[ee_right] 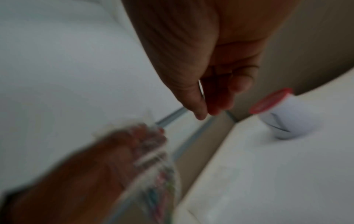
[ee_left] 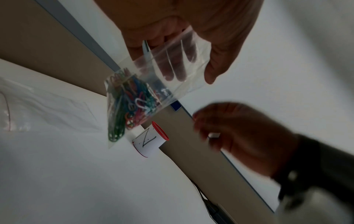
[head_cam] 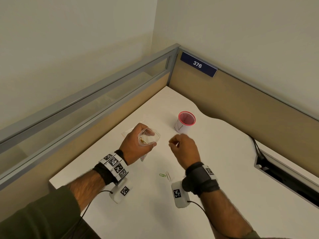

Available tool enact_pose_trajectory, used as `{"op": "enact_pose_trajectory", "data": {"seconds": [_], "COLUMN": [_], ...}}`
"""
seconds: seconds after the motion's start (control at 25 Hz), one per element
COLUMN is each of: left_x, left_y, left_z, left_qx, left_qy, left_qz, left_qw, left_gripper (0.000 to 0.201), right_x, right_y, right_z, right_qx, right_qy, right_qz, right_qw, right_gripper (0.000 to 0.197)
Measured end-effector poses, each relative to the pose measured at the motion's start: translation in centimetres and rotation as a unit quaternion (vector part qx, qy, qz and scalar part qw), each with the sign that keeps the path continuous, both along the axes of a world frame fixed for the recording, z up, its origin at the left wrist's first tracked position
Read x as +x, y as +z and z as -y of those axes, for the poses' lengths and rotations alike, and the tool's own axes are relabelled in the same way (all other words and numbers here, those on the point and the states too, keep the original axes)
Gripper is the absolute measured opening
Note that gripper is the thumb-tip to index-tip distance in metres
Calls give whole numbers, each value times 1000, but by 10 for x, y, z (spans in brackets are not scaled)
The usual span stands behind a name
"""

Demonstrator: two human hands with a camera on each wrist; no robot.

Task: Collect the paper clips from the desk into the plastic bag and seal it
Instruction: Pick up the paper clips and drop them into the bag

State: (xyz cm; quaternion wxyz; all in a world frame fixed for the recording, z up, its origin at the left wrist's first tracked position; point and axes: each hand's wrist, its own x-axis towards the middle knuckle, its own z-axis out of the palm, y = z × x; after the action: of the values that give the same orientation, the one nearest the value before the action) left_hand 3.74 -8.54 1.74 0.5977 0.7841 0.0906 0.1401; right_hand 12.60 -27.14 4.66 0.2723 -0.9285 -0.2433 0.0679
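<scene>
My left hand (head_cam: 152, 139) grips a clear plastic bag (head_cam: 148, 135) above the desk and holds its mouth open. Several coloured paper clips (ee_left: 130, 106) lie bunched in the bag's (ee_left: 172, 72) lower corner. My right hand (head_cam: 173, 143) hovers just right of the bag mouth, with its fingers (ee_right: 201, 110) pinched on a small white paper clip (ee_left: 214, 134). A green clip (head_cam: 162, 175) and a white clip (head_cam: 168, 176) lie side by side on the white desk (head_cam: 224, 169), nearer me than both hands.
A red-rimmed cup (head_cam: 186, 121) wrapped in white paper stands behind the right hand. A second, flat clear bag (ee_left: 42, 109) lies on the desk left of the held one. Partition walls (head_cam: 241, 104) close the back and left; a cable slot (head_cam: 284, 180) opens at the right.
</scene>
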Motion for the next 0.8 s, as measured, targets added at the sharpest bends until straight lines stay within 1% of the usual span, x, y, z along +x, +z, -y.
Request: {"op": "enact_pose_trajectory", "data": {"seconds": [0.04,0.12,0.2,0.32,0.4,0.64,0.8], "left_x": [0,-2,-3,-3,-3,-1,0], "left_y": [1,1,2,2,2,4,5], "left_z": [0,1,1,1,1,-1,-2], "left_qx": [3,0,-2,1,0,6,9], "left_qy": [3,11,14,11,8,12,14], "left_qz": [2,5,4,3,4,6,3], "left_qw": [1000,1000,1000,1000,1000,1000,1000], "left_gripper": [41,41,40,41,41,42,42], "right_x": [1,-7,-20,-27,-23,-10,-8], "right_y": [-20,-59,-85,-105,-113,-120,-122], "right_z": [8,22,29,28,21,13,13], "right_qx": [-62,-162,-214,-230,-235,-256,-263], "right_qy": [-12,-18,-16,-32,-38,-31,-24], "right_qz": [-30,-98,-148,-167,-172,-227,-222], "right_qw": [998,982,965,958,956,939,939], "right_gripper": [10,16,18,14,18,36,34]}}
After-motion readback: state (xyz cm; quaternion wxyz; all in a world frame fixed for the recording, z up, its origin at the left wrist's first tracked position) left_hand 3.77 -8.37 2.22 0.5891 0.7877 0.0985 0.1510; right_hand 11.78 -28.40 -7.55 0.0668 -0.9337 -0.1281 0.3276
